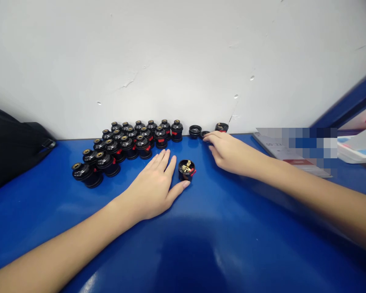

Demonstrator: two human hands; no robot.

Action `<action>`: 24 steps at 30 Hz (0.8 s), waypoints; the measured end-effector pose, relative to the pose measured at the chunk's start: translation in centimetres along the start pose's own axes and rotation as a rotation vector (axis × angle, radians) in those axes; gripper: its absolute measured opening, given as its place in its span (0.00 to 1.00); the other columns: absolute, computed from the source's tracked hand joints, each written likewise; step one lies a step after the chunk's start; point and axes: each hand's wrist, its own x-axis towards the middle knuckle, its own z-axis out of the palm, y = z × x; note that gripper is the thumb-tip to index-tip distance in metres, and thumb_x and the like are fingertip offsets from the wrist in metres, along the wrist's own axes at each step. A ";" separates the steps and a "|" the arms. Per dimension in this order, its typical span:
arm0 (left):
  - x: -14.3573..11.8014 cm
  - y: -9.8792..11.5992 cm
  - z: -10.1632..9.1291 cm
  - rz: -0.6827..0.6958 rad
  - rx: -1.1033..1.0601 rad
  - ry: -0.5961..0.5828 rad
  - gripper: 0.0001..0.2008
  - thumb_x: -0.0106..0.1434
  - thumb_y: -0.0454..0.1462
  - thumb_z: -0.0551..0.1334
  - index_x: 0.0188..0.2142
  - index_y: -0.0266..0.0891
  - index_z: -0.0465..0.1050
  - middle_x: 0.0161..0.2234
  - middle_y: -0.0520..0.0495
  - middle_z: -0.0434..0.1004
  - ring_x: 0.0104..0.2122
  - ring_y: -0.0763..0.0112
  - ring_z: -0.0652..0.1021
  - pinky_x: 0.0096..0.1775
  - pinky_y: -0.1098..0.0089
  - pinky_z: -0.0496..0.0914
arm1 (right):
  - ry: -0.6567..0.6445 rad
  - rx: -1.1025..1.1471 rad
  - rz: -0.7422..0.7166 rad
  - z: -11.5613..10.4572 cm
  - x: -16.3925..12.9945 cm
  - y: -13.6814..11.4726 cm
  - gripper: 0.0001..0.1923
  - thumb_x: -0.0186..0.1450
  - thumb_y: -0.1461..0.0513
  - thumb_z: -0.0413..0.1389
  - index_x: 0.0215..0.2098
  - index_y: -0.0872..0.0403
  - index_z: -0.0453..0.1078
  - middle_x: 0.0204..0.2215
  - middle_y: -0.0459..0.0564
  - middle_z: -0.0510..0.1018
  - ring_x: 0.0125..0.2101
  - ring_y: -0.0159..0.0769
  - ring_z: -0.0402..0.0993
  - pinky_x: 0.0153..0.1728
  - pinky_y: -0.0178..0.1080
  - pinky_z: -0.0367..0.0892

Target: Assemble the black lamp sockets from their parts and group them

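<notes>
On the blue table, an open black lamp holder body (pixel 186 171) stands upright, brass contacts showing inside and a red tag at its side. My left hand (pixel 154 183) lies flat to the left of it, fingers stretched and thumb spread, partly around the body. Farther back, my right hand (pixel 224 150) reaches to a small black cap (pixel 205 133), fingertips at its near edge and thumb apart from them. The fingers partly hide that cap. Next to it sits another black cap (pixel 195 131), hollow side up. Behind the right hand stands a second open lamp holder body (pixel 221 127).
Several closed black lamp holders (pixel 128 146) with red tags stand in rows at left. A black bag (pixel 15 142) lies at the far left. To the right are a flat display panel (pixel 280 152) and a white device (pixel 360 146). A white wall (pixel 183 61) bounds the back.
</notes>
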 end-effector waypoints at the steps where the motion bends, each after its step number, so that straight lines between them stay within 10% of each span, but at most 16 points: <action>1: 0.0 0.0 0.0 0.000 0.000 -0.001 0.42 0.80 0.55 0.50 0.75 0.18 0.56 0.76 0.18 0.49 0.77 0.39 0.52 0.75 0.42 0.54 | 0.002 -0.002 -0.004 0.0 0.0 0.0 0.18 0.72 0.72 0.50 0.55 0.65 0.77 0.58 0.73 0.81 0.60 0.64 0.79 0.61 0.62 0.75; 24: -0.1 -0.5 0.7 0.053 -0.106 0.114 0.40 0.79 0.55 0.52 0.74 0.20 0.58 0.76 0.20 0.54 0.77 0.41 0.57 0.75 0.42 0.57 | 0.205 -0.143 -0.193 -2.2 -8.6 -8.6 0.15 0.74 0.63 0.56 0.51 0.66 0.79 0.51 0.73 0.85 0.49 0.64 0.85 0.48 0.60 0.84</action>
